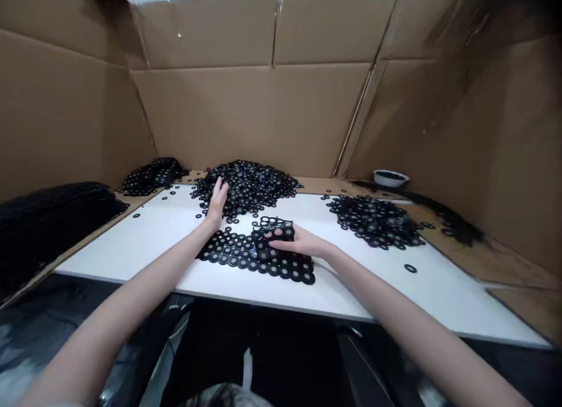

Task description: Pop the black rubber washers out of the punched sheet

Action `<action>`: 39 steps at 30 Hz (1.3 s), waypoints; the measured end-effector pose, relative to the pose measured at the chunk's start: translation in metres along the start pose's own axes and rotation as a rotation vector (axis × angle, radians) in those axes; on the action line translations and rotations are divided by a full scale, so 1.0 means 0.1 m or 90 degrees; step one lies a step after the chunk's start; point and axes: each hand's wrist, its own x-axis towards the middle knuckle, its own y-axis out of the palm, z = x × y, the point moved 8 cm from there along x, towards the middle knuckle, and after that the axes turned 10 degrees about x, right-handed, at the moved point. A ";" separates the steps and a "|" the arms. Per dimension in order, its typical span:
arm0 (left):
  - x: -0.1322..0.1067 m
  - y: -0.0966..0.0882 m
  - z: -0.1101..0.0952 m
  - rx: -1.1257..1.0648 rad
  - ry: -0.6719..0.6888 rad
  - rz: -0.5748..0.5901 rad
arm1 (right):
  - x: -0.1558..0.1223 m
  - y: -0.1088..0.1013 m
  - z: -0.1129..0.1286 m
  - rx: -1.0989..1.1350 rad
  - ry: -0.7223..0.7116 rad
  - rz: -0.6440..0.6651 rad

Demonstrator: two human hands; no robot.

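My left hand (216, 203) reaches forward with fingers stretched flat onto the near edge of a big heap of black rings (248, 185) at the back of the white board (132, 243). My right hand (295, 240) rests palm down on a flat sheet of joined black rings (246, 256) in front of me, its fingers closed on a small folded stack of ring sheet (273, 236).
A second pile of black rings (373, 219) lies at the right, with one loose ring (410, 268) near it. A white bowl (390, 178) stands at the back right. Dark stacks of ring sheets (52, 216) lie at the left. Cardboard walls (263, 102) enclose the bench.
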 end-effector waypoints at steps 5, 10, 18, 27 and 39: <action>0.01 -0.01 0.03 0.002 0.009 0.011 | -0.02 0.00 0.03 0.009 -0.013 0.002; 0.01 -0.02 0.04 0.002 0.006 0.006 | -0.01 0.01 0.02 0.030 -0.029 0.009; 0.01 -0.01 0.01 0.060 0.009 0.011 | 0.00 0.02 -0.01 0.031 -0.024 0.012; -0.02 0.02 -0.06 0.121 0.057 0.023 | -0.01 0.03 0.01 0.046 -0.031 0.014; -0.85 0.74 -0.86 0.442 0.417 0.181 | 0.03 0.02 0.00 0.093 -0.077 0.019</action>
